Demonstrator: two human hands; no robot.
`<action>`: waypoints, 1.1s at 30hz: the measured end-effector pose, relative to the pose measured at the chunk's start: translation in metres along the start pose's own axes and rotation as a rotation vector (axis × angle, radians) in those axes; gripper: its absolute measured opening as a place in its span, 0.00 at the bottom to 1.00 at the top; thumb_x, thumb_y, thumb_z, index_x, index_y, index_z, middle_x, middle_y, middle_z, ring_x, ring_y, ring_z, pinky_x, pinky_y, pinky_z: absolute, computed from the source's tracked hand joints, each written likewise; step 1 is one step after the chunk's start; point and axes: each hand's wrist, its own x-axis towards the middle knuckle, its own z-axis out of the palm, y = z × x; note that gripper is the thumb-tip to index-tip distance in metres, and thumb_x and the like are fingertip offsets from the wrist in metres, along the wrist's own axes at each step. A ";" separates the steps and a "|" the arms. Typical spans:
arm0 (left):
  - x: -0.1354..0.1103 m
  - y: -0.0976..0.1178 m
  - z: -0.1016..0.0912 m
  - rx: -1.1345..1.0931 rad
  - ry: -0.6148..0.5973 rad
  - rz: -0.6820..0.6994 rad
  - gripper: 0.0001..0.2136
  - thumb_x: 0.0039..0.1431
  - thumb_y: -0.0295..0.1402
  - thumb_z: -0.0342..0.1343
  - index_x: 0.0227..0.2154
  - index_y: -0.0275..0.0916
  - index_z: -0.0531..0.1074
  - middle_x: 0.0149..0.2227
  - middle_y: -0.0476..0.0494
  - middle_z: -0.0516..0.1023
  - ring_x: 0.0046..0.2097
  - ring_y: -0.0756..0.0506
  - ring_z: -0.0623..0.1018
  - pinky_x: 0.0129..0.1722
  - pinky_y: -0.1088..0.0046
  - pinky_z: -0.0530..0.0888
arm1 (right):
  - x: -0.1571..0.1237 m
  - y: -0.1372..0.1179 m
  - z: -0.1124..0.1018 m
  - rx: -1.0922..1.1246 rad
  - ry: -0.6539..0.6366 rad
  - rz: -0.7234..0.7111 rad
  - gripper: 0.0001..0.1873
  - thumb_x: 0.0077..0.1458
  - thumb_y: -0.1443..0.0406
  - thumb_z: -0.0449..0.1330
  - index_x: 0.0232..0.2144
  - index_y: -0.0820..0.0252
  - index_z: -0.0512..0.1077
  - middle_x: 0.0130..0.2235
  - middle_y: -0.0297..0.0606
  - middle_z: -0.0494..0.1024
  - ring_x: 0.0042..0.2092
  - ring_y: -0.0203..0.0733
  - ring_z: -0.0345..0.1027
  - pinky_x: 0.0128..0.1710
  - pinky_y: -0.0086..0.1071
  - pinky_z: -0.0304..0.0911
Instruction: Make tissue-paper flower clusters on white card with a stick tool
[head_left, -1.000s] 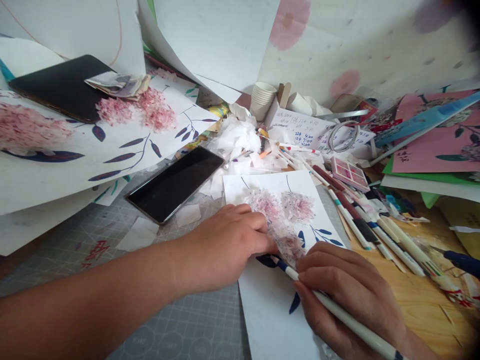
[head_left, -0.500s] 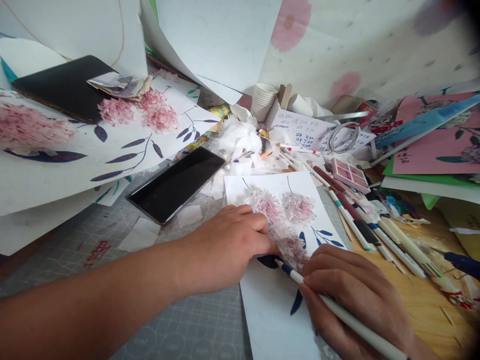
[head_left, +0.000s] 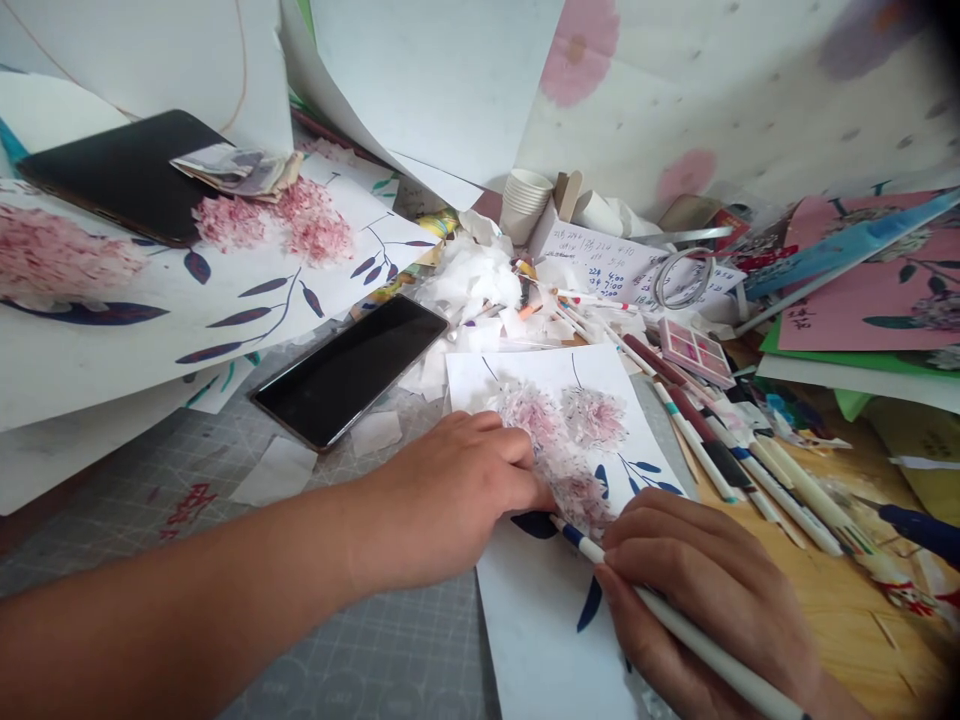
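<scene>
Pen (head_left: 690,628) had crept a touch right w/ its tip along the dark leaf (head_left: 534,525) vs. 1 sec earlier; L hand (head_left: 472,490) had hardly shifted. R hand (head_left: 705,575) pinched the pen low on its barrel, thumb on the near side, fingers closed over the far side. Pen's long axis ran diag. from near right to far left, blue-banded end at the leaf's right end. So the leaf lay left & slightly far of R hand, its own long axis approx. left–right, partly under L hand's edge. L hand was nearer to it, just beside; R hand got there only via the pen.

L hand's fingers were bunched, resting on the left part of the small white sheet (head_left: 529,610); tips hidden, so couldn't tell if they pinched anything. Sheet lay centre, long axis near–far, mostly on the grey cutting mat (head_left: 390,640), w/ pale pink flowers (head_left: 592,417) just far of the hands & a 2nd leaf (head_left: 590,605) nearer.

Phone (head_left: 351,372) lay far left of L hand, loose markers (head_left: 724,460) to the right, some over wooden tabletop (head_left: 847,620), pink palette (head_left: 696,350) beyond, tissue scraps (head_left: 472,275) at far centre.
</scene>
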 end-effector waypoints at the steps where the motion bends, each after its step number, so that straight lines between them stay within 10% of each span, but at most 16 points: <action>1: 0.000 0.000 0.000 -0.001 -0.001 -0.003 0.18 0.57 0.20 0.50 0.42 0.50 0.76 0.34 0.49 0.71 0.39 0.46 0.68 0.40 0.67 0.63 | 0.000 0.000 0.000 -0.001 -0.011 -0.002 0.08 0.48 0.77 0.57 0.29 0.60 0.68 0.23 0.36 0.73 0.23 0.38 0.66 0.21 0.32 0.59; 33: 0.001 0.000 0.000 -0.006 0.017 -0.002 0.17 0.56 0.20 0.50 0.40 0.48 0.76 0.33 0.49 0.71 0.39 0.45 0.68 0.39 0.67 0.64 | 0.000 -0.001 0.005 0.034 -0.068 -0.019 0.09 0.50 0.76 0.58 0.32 0.60 0.68 0.28 0.36 0.76 0.28 0.38 0.70 0.28 0.32 0.67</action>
